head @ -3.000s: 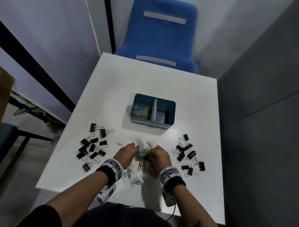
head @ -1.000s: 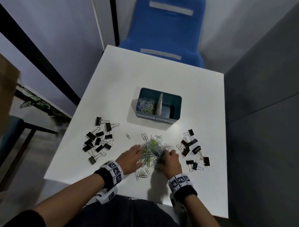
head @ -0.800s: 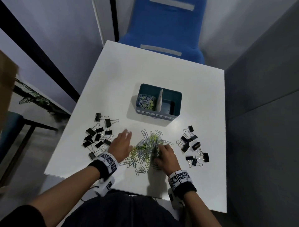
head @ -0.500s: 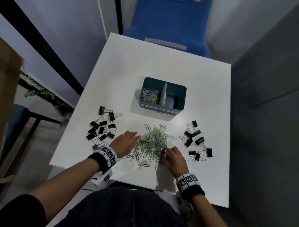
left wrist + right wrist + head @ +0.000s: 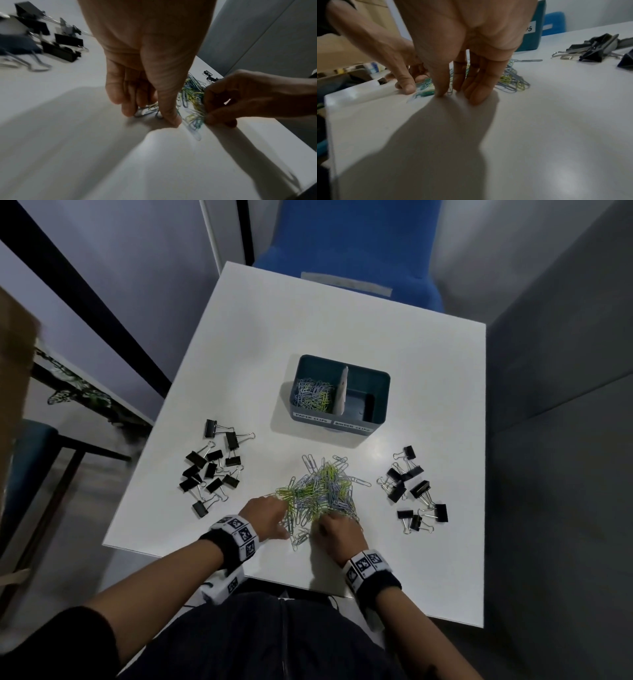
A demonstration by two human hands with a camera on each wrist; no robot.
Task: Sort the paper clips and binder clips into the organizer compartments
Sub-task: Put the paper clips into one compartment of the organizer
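A loose heap of green, blue and silver paper clips (image 5: 318,491) lies on the white table (image 5: 342,330) in front of the teal organizer (image 5: 383,402). Its left compartment holds paper clips (image 5: 313,397); the right one looks empty. My left hand (image 5: 150,115) is at the heap's near left edge, thumb and fingers pinching a few clips against the table. My right hand (image 5: 452,94) is at the near right edge, fingertips down on the table and curled on clips, as the left wrist view shows. Black binder clips lie in a left group (image 5: 212,470) and a right group (image 5: 411,491).
A blue chair (image 5: 346,251) stands behind the table's far edge. A grey wall (image 5: 565,371) runs close along the right side. The near table edge is just below my wrists. The table surface shows bare between the organizer and the far edge.
My left hand reached out to the left of the heap, then came back to its near left edge. Both hands now work at the near side of the heap, which has been gathered tighter.
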